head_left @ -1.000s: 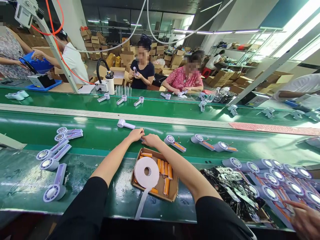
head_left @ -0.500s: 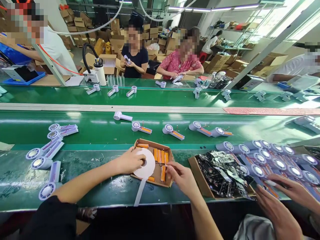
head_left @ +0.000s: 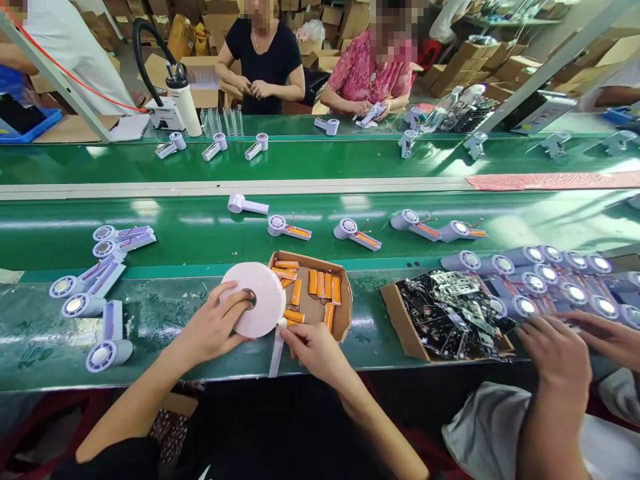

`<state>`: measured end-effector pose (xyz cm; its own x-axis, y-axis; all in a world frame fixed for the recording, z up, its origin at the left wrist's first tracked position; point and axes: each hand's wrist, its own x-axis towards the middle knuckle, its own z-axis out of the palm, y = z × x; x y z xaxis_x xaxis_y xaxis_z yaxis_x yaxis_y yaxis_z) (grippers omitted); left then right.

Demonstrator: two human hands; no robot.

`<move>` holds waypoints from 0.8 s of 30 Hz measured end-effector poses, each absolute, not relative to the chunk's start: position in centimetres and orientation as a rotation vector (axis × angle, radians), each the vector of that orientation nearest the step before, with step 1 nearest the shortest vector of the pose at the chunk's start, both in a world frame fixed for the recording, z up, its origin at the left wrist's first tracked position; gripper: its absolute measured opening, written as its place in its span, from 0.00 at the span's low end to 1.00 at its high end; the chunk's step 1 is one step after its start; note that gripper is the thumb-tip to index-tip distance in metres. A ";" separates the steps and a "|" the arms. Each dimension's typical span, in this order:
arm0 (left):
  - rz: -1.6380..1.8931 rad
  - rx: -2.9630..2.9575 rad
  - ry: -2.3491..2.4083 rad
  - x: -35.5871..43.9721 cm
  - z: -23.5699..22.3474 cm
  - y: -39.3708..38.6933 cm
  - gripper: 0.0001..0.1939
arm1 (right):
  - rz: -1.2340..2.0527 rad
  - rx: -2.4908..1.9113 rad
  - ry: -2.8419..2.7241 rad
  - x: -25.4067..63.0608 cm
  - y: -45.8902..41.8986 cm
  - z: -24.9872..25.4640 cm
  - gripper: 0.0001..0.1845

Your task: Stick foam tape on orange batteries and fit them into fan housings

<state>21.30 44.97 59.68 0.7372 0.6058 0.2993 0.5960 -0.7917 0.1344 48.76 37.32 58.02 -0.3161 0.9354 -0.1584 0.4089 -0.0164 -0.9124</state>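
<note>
My left hand holds a large roll of white tape, with fingers hooked into its dark core. From the roll's lower right edge a loose tape strip hangs over the bench. My right hand is closed in a pinch on the tape where it leaves the roll. Just behind lies a shallow cardboard box with several orange-wrapped batteries in it. The roll covers part of the box's left side.
Handheld fan bodies lie at the left; other fan halves with batteries sit on the green belt. On the right, a box of circuit boards stands near a co-worker's hands. More people are across the line.
My left hand has brought the tape roll left and toward me, off the box. My right hand has moved from the batteries to the tape. The view has tilted down.
</note>
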 end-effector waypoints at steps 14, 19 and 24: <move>0.776 2.633 1.375 20.8 56.5 44.7 0.33 | 0.443 -1.435 -2.665 54.7 47.9 55.3 0.15; 0.772 2.846 1.224 22.4 57.0 44.7 0.26 | 1.062 -1.271 -1.859 55.8 47.6 55.3 0.21; 0.669 2.969 1.203 22.5 57.7 44.8 0.28 | 1.206 -1.225 -1.263 53.5 44.0 57.5 0.31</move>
